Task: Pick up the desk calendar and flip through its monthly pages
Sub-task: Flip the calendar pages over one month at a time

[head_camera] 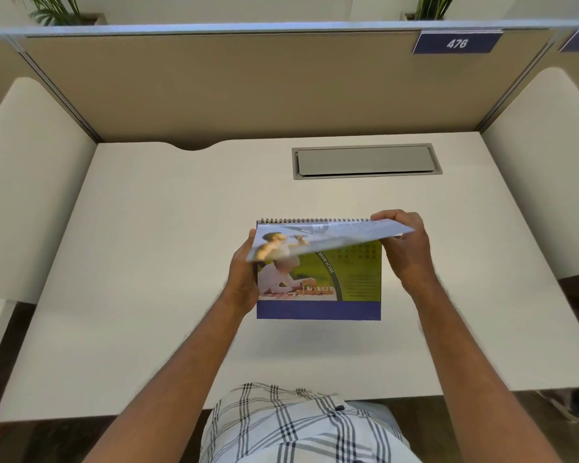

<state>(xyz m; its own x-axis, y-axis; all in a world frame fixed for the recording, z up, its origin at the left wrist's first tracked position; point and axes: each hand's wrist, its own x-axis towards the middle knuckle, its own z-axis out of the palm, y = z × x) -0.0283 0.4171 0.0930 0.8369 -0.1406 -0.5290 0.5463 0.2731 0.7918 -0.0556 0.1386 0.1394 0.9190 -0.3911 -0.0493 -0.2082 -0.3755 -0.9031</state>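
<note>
My left hand (243,279) clamps the left edge of the desk calendar (318,285), held up above the near middle of the desk (147,228); it seems light, its card base stiff. My right hand (403,252) pinches 1 thin, floppy page (331,237) at its right corner, best lifted gently toward the far wire spiral (315,221) to avoid tearing.

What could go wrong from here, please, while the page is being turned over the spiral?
The right hand pinches only the corner of the lifted page, which is blurred with motion; a quick pull might tear it at the spiral binding. The left hand alone holds the desk calendar by its left edge above the desk, so it could tilt or slip and drop. The lifted page might also crease where it bows.
</note>
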